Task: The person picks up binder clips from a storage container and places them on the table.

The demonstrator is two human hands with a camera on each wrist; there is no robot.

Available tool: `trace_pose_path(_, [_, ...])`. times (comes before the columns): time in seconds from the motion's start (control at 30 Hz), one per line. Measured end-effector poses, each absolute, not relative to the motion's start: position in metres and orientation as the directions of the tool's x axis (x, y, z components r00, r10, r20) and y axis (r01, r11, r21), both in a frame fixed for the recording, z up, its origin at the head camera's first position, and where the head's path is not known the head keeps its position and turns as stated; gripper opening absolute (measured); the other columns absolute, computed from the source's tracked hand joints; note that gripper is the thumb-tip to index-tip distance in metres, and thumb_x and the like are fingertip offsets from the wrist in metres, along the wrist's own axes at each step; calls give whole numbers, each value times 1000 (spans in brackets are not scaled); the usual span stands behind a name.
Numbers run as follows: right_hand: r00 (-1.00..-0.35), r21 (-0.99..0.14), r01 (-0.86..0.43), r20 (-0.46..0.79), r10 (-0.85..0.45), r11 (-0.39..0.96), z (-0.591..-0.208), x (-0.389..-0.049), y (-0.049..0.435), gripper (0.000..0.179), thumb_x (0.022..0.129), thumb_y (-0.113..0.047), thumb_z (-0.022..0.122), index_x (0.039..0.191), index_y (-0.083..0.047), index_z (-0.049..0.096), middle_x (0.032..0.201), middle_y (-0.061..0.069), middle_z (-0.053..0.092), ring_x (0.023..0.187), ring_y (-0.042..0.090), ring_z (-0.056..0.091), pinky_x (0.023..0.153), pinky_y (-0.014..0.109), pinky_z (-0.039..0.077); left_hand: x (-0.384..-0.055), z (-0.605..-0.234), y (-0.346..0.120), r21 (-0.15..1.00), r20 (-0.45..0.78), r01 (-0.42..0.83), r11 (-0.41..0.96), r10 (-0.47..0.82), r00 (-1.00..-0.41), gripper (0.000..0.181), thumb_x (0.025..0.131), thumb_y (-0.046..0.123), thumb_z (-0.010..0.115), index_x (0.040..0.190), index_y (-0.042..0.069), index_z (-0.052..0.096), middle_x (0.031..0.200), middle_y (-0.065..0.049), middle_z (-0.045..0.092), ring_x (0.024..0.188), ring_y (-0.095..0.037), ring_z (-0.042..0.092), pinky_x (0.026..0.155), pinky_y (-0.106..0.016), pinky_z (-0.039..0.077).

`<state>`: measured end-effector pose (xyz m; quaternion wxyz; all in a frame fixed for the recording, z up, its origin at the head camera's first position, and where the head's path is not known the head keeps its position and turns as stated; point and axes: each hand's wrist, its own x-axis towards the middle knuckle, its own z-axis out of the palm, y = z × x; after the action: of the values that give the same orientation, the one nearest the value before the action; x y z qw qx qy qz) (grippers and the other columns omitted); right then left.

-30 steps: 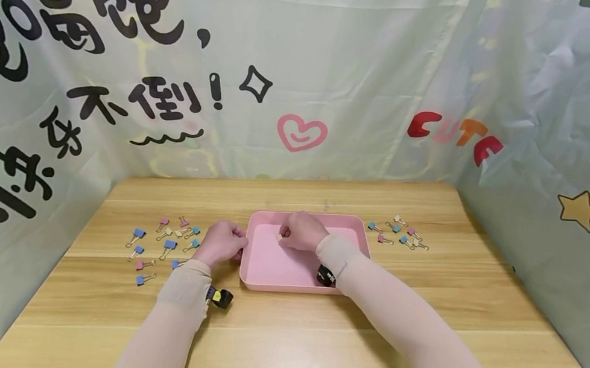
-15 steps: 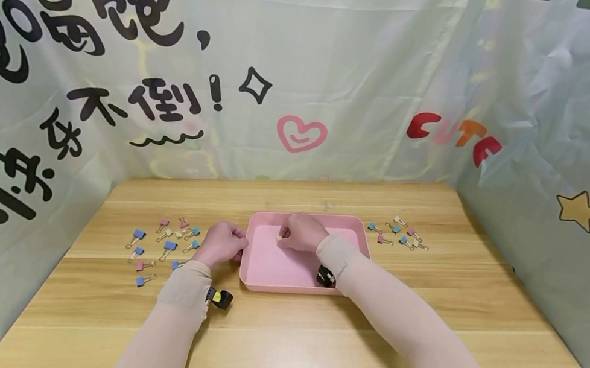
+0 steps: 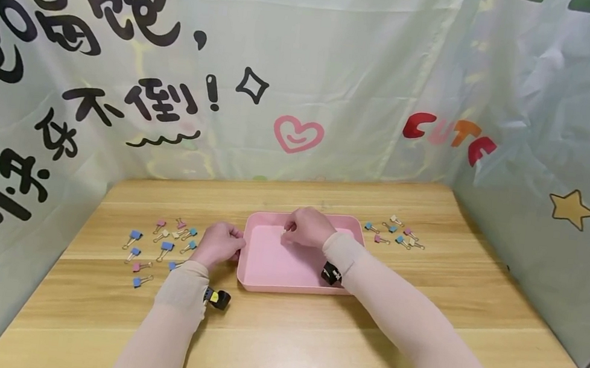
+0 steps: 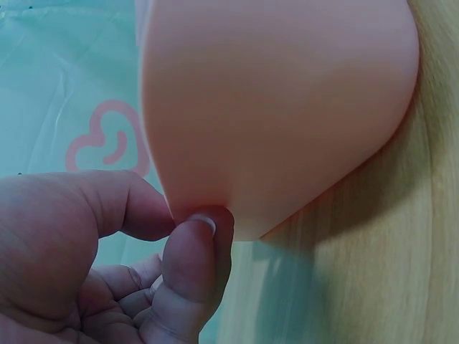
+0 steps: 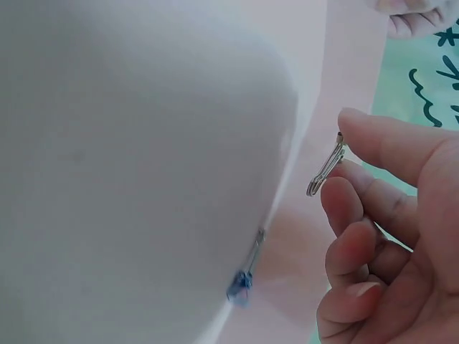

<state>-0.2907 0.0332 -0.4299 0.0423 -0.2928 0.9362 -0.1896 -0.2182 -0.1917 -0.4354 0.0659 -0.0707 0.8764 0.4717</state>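
In the head view, a pink tray [image 3: 264, 265] rests on the wooden table. My left hand [image 3: 219, 243] pinches its left rim between thumb and index finger, as the left wrist view also shows. Over the tray's inside is my right hand [image 3: 311, 227]. Its thumb and index finger pinch a small binder clip [image 5: 328, 166], whose wire handles hang free of the tray floor in the right wrist view; its pale body is mostly covered by the fingertips. A blue binder clip [image 5: 240, 288] lies inside the tray in that view, hidden from the head camera.
Several blue, pink and cream binder clips [image 3: 166, 247] lie scattered left of the tray, close to my left wrist. Another loose group of binder clips [image 3: 400, 240] lies to its right. A printed cloth [image 3: 211, 156] hangs behind the table and along its sides.
My right hand has risen slightly and shifted a little right with the clip still in its fingers. The left hand keeps its pinch on the tray. The head view has turned slightly.
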Motion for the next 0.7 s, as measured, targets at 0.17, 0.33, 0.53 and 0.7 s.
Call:
trace_pose_path(0.17, [-835,-390,-520,41,-549,760,-425,-294,44,11,81,-28,76,87,-19,74,81,-9,66,75,7,59,74,27,49,-218,-434,-192,816,-185,-188,546,-61,-981,12,86,7,63,95,-2,65,82,-13,63,61,-17,61,60,-32,56])
trace_pose_path(0.33, [-846,-415,-500,48,-531,760,-421,-299,58,11,81,-29,76,88,-21,75,80,-11,67,72,7,59,73,28,50,-217,-435,-192,820,-185,-191,539,-66,-980,12,86,7,62,95,-1,65,82,-13,63,62,-17,62,58,-29,56])
trace_pose_path(0.53, [-881,-442,-436,30,-473,784,-411,-299,80,9,82,-32,76,85,-23,74,78,-10,67,72,9,60,72,31,50,-218,-436,-191,819,-174,-179,546,-61,-983,12,85,7,63,94,-1,66,81,-13,64,60,-17,62,58,-30,56])
trace_pose_path(0.7, [-905,-462,-396,48,-423,794,-404,-296,100,10,82,-32,75,85,-23,74,82,-9,67,78,12,60,74,32,50,-218,-437,-192,817,-178,-181,547,-61,-982,12,86,8,63,94,-1,66,82,-13,64,60,-17,62,57,-30,55])
